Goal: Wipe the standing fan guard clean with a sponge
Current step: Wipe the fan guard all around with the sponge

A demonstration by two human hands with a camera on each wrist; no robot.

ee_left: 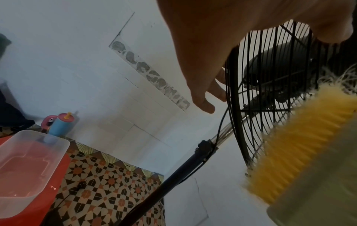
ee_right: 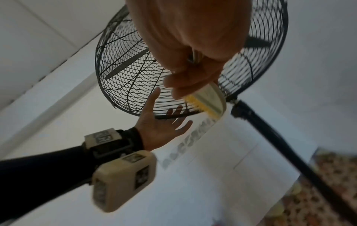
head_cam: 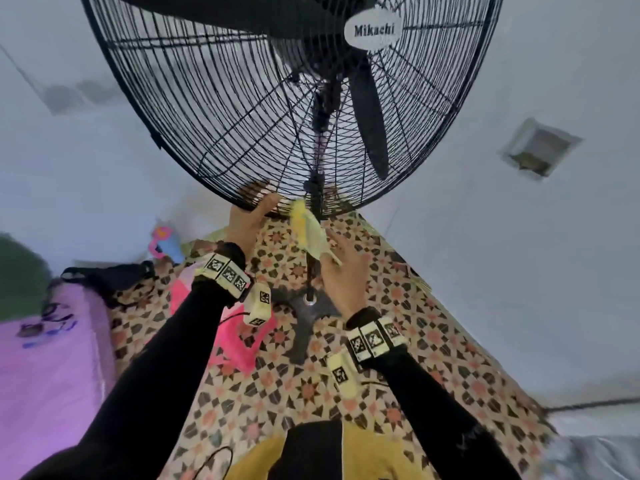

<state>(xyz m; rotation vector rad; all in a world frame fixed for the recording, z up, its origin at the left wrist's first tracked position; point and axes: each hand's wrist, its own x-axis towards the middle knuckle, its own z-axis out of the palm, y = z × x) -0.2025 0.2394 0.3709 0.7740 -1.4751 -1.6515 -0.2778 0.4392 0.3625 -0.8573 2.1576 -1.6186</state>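
The standing fan [head_cam: 294, 98], a black one with a "Mikachi" badge [head_cam: 374, 29] at the hub, stands on a patterned floor [head_cam: 433, 358] against white walls. The left hand [head_cam: 251, 220] reaches up to the bottom rim of the wire guard [head_cam: 207, 109]; the right wrist view shows its palm [ee_right: 160, 126] spread and the fingers straight, laid against the lower wires, holding nothing. The right hand [head_cam: 343, 268] grips a pale scrubbing brush [head_cam: 310, 233], not a sponge, with its yellow bristles set against the lowest part of the guard just beside the pole [head_cam: 313, 271]. The left wrist view alone shows those bristles [ee_left: 297, 146] up close, some frayed and white at the tip, pressed on the rim wires. It also shows a clear plastic tub [ee_left: 29, 168] with water on a red surface, and a blue bottle [ee_left: 61, 125] by the wall. From the head view the tub is hidden, though a purple bed [head_cam: 45, 358] shows at the left.
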